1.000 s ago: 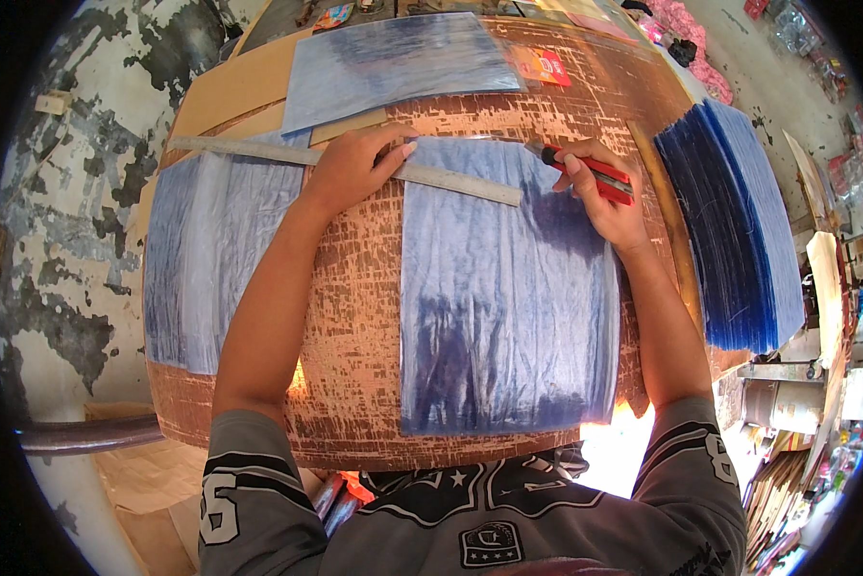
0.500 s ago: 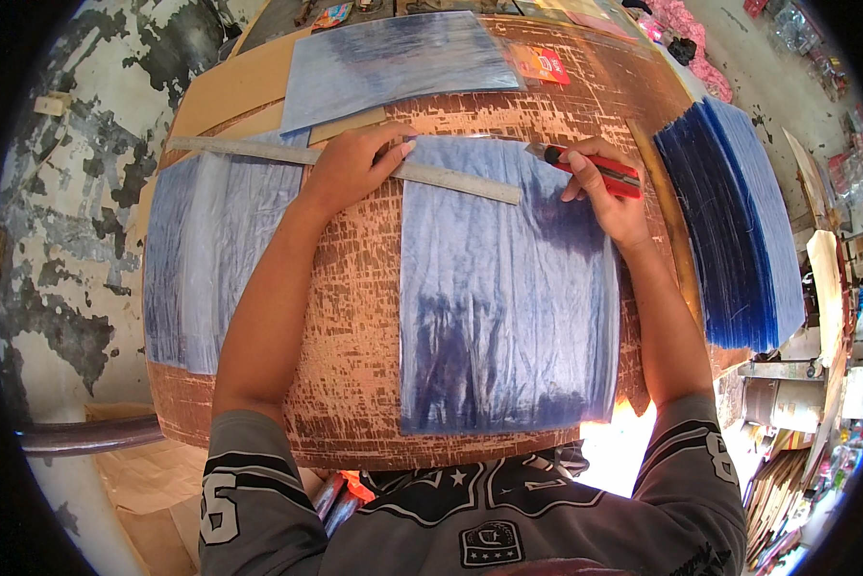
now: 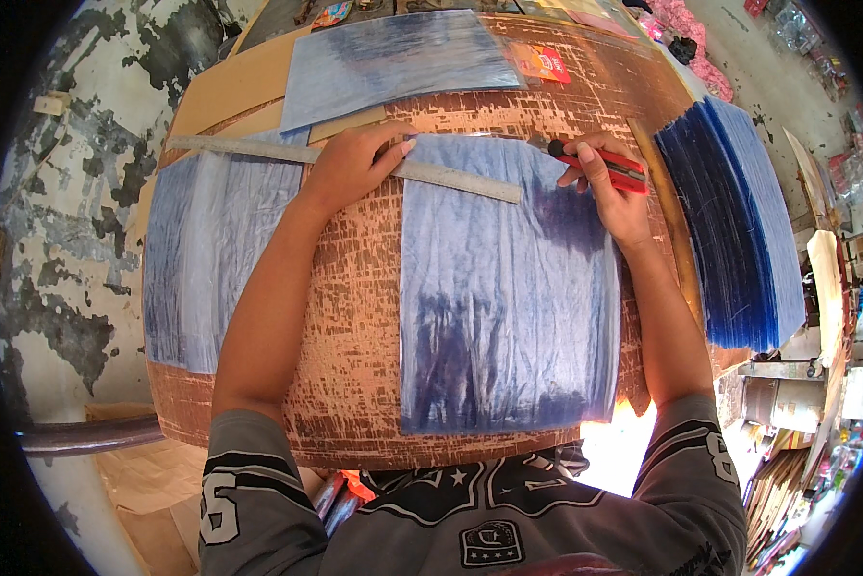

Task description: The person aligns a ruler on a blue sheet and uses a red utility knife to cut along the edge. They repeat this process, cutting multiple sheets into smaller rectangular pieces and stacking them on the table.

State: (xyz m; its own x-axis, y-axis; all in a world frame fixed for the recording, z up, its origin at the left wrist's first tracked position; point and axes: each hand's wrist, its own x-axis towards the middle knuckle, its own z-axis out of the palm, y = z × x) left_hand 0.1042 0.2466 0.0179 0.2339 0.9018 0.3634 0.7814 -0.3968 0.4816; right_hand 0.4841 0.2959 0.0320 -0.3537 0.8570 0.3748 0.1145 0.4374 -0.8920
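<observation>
My left hand [image 3: 356,168] is closed over a long grey metal ruler [image 3: 460,182], its thumb and fingertips at the top left corner of a clear bluish plastic sheet [image 3: 508,288]. The ruler slants across that sheet's upper part and over a second pile of clear plastic sheets [image 3: 215,259] on the left. In my right hand [image 3: 604,187], a red box cutter [image 3: 625,175] with a black end is held above the sheet's upper right corner. No blade shows beyond its black end.
A tall stack of blue plastic sheets [image 3: 729,221] stands at the worn brown tabletop's [image 3: 350,326] right edge. Another clear sheet [image 3: 393,62] lies at the far side, beside a red and orange packet [image 3: 544,63] and cardboard [image 3: 234,86].
My right hand has shifted slightly to the right with the box cutter. The blade that stuck out of its front end no longer shows. My left hand and the ruler stay put.
</observation>
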